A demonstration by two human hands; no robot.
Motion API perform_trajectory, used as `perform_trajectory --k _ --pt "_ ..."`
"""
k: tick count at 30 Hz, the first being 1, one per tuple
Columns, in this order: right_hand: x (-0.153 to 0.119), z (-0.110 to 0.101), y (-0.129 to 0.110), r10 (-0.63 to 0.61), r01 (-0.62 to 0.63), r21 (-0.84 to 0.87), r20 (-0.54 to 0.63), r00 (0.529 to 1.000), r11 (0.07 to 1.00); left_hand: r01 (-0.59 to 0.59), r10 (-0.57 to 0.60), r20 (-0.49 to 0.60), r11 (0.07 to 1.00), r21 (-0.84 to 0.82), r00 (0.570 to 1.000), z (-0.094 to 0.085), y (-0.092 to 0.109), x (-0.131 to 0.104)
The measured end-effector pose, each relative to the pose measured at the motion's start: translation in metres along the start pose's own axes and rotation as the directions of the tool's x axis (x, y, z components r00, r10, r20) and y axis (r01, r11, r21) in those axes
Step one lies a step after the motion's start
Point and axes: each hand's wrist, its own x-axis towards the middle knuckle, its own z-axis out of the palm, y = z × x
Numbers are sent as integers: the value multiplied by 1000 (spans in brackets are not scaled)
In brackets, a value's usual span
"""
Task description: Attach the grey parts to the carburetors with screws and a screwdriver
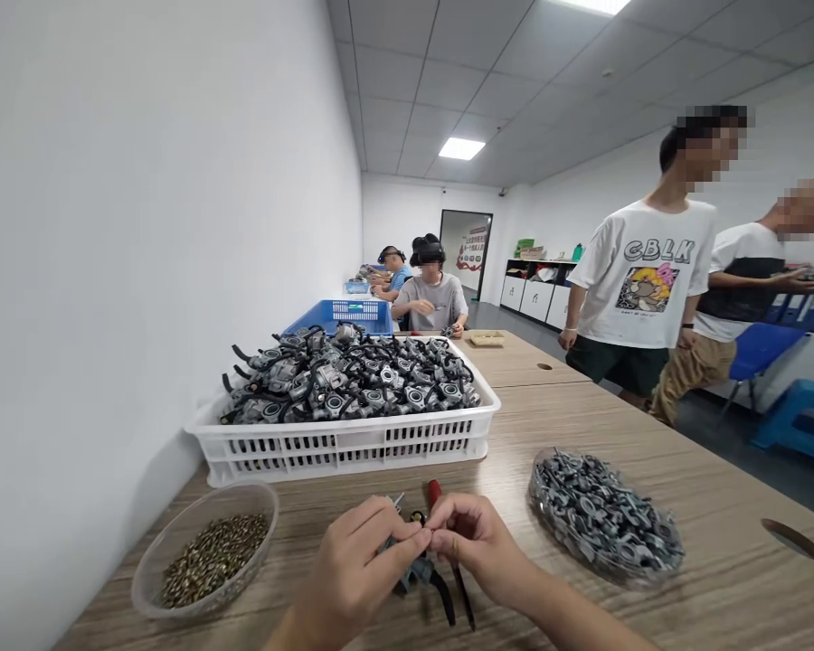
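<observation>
Metal part (pixel 419 571): lay on wooden table (pixel 529 420) beneath left hand (pixel 359 559) and right hand (pixel 473 542); met at fingertips (pixel 422 540), pinched narrow, just above it; could not tell if gripping anything; lay beside red-handled screwdriver (pixel 435 491), near white crate (pixel 353 443).

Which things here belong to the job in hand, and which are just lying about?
Likely in the job:
metal part with black tube, at the left hand and right hand
red-handled tool
round tub of brass-coloured pieces
clear container of grey pieces
white crate of metal parts

Apparently just lying about:
blue crate
yellowish tray
blue chair
blue stool
</observation>
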Motion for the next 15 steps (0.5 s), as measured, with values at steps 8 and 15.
perform_trajectory --k 8,15 --pt "30 -31 -55 -349 313 -681 90 933 662 -26 44 -78 976 217 996 -2 -10 3" --pt "126 -73 -119 -203 182 -919 115 972 349 60 -43 -77 971 232 996 -7 -28 -6"
